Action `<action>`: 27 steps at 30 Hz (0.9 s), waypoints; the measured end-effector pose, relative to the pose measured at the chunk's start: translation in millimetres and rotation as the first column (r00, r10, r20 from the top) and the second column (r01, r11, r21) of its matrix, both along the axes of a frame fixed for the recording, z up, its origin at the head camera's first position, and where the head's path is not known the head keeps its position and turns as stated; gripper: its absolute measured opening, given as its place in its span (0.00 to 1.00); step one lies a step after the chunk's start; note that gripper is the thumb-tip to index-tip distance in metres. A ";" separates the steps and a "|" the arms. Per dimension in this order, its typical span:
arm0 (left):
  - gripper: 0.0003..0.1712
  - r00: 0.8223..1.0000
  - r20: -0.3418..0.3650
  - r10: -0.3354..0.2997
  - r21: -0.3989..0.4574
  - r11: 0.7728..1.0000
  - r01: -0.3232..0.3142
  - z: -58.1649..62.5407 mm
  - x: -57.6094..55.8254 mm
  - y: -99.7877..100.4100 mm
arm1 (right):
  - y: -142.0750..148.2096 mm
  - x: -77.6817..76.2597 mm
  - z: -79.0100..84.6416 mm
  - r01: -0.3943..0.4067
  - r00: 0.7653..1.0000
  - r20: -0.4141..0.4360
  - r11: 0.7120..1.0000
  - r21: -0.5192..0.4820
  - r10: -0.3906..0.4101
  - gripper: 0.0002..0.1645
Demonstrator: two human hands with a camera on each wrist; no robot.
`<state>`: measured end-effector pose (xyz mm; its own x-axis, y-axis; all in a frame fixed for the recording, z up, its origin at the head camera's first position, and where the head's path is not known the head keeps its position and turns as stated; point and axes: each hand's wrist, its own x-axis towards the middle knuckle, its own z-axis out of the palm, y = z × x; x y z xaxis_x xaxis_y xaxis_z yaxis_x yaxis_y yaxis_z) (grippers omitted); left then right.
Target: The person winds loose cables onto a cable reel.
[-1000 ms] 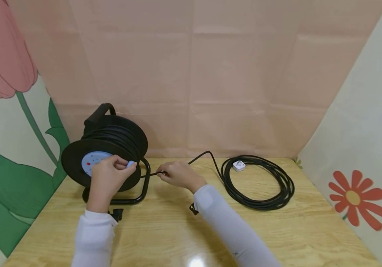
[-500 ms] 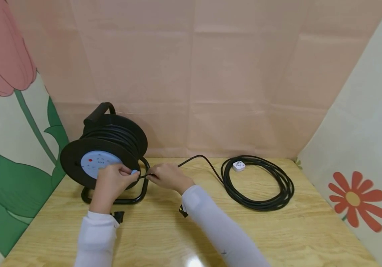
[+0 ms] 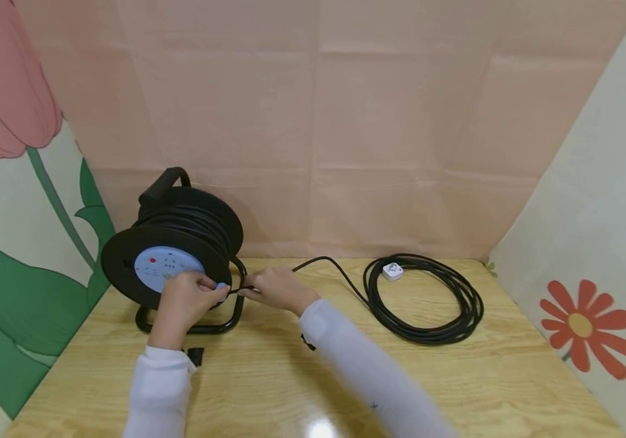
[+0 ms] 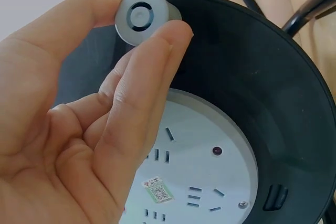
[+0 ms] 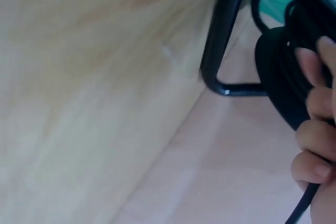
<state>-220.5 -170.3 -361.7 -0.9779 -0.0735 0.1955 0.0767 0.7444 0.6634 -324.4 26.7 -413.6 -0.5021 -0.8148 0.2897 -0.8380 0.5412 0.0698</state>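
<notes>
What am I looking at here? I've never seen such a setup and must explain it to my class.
There is no machine here: these are a person's left hand and right hand, both bare. The widest picture comes from a camera worn on the head, looking forward and down; the other two come from cameras on each wrist.

On the pale wooden table stands a black drum-shaped cable reel in a black tubular frame, with a round light-blue socket panel on its face. To its right lies a coil of black cable, with a white plug-like block at its upper left.

The left hand pinches a round light-blue knob near the reel's edge, as the left wrist view shows. The right hand holds the black strand running between reel and coil.
</notes>
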 end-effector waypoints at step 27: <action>0.18 0.991 0.128 -0.028 -0.038 0.999 0.033 -6.4 -2.7 -9.1 | 30.9 -16.0 6.8 -0.067 0.997 -0.052 0.997 -0.046 0.064 0.21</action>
